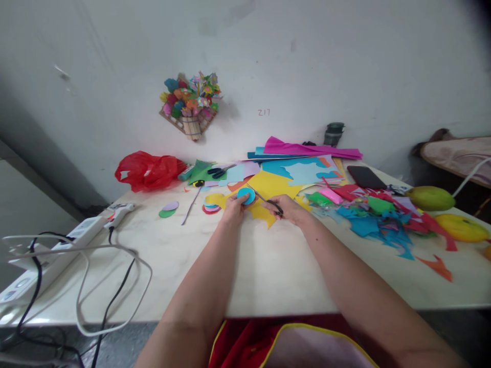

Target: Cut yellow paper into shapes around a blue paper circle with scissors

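Between its thumb and fingers, my left hand (235, 208) pinches a blue paper circle (246, 194). A pair of scissors (275, 207) is gripped in my right hand (288, 208), with the blades pointing left toward the circle's edge. Whether the blades touch the paper I cannot tell. Under and behind both hands lies a yellow paper sheet (270, 185) with a cut, jagged edge. Just left of my left hand rests a small stack of coloured paper circles (210, 208), with a yellow paper round (214, 198) by it. Farther left, a purple circle (169, 205) overlaps a green circle (167, 213).
Paper scraps (379, 222) are heaped at right, near a phone-like black slab (366, 177) and mangoes (460, 227). Behind are rolled magenta paper (310, 148), spare scissors (218, 173) and a red plastic bag (148, 171). A power strip (72, 245) with looping cables lies at left.
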Available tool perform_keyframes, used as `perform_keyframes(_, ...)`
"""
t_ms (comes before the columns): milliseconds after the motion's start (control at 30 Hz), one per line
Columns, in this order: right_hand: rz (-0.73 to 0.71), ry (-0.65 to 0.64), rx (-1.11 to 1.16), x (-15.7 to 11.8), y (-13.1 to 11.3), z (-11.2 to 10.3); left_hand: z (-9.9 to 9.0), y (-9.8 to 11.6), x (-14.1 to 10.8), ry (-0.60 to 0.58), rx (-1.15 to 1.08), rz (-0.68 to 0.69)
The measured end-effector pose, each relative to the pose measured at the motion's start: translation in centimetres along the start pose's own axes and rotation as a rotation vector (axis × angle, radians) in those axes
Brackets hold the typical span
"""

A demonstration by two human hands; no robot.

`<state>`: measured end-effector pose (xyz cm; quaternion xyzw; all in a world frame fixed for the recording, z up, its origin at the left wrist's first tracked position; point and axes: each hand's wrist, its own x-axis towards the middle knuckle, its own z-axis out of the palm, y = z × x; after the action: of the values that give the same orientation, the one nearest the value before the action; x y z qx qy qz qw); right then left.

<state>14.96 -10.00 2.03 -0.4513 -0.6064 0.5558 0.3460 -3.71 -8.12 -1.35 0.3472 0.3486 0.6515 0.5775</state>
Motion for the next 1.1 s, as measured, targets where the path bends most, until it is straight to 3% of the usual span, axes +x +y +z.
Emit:
perform_keyframes(567,0.011,0.016,0.0,-0.1,-0.3,0.1,0.0,0.1,0.0,0.039,-0.006,0.003)
perform_keyframes(767,-0.079,0.008,0.061,0.6,0.9,-0.6,-0.3,0.2,-0.1,0.07,0.049,0.006)
perform_keyframes(900,-0.147,0.091,0.094,0.8,0.9,-1.0,-0.3,0.4,-0.2,0.083,0.06,0.002)
perform_keyframes(1100,-0.058,0.238,-0.042,1.6,0.9,-1.3,-0.2,0.6,-0.3,0.111,0.065,-0.007)
